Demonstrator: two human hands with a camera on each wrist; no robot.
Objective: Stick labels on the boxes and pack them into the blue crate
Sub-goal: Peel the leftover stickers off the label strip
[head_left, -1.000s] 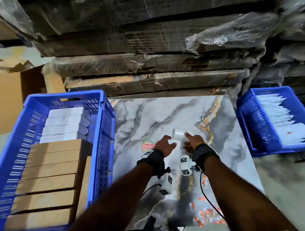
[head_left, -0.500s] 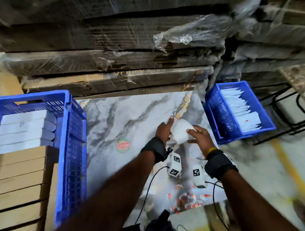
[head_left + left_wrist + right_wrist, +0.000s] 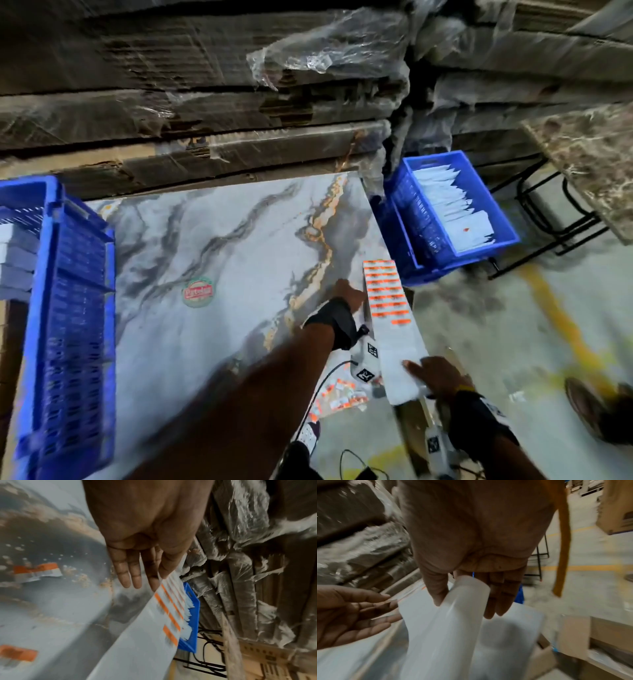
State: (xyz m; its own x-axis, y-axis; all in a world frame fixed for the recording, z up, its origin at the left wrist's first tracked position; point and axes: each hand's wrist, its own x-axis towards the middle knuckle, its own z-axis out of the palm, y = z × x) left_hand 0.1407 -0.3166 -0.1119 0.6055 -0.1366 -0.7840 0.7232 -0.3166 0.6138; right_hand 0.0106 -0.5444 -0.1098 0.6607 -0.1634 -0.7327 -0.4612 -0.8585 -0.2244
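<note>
step: unrolling label strip (image 3: 387,301) along worktop (image 3: 205,246) edge, 3 o'clock | left hand (image 3: 347,294) flat, fingers straight, beside strip | right hand (image 3: 436,377) grasping its curled end | advice: flatten before peeling; blue crate (image 3: 68,274) at 9 o'clock

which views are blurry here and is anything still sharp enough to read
Head view: arms and left crate smeared, edges bowed by the wide lens, label sheet fairly crisp but its print unreadable. Left wrist view: left hand clear, the sheet's orange bars streaked. Right wrist view: dim, soft throughout, the sheet by the right hand a pale blur.
</note>
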